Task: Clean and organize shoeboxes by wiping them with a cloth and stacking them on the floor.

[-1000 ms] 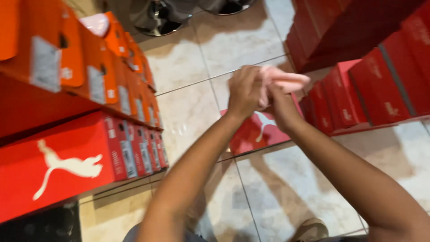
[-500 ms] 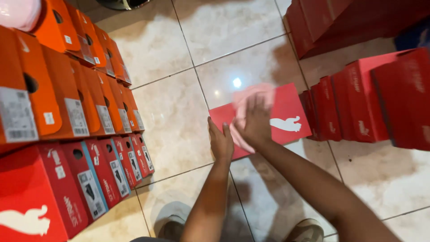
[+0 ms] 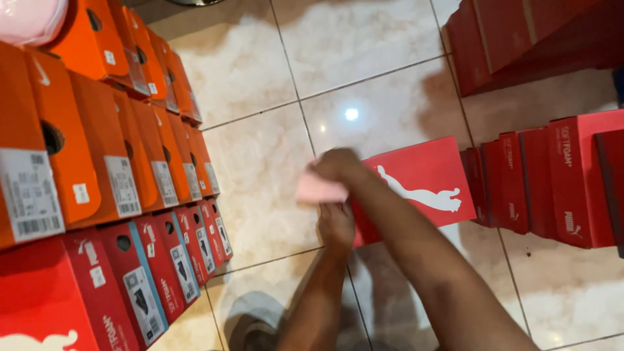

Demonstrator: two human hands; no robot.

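Holding a pink cloth [image 3: 317, 190] at the centre of the frame, the right hand [image 3: 339, 166] has its fingers closed over the cloth's top edge, and the cloth sticks out to the left of the hand, blurred, so its shape is not clear. The left hand [image 3: 336, 224] is just below it, near the left edge of a red shoebox [image 3: 422, 185] that lies flat on the pale tiled floor [image 3: 260, 169]; whether this hand grips the box or only rests on it, I cannot tell. The box lid shows a white leaping-animal mark. On the left side of the frame stand orange shoeboxes [image 3: 97, 162] in rows on their ends, each with a round hole and a white rectangular label on the end face. Below them, in the lower left, stand red shoeboxes [image 3: 156, 273] with blue-edged white labels. On the right side, more red boxes [image 3: 552, 182] stand upright with white writing on their sides. In the upper right is a darker red stack [image 3: 520, 39]. In the upper left corner lies something pale pink [image 3: 29, 19], partly cut off.
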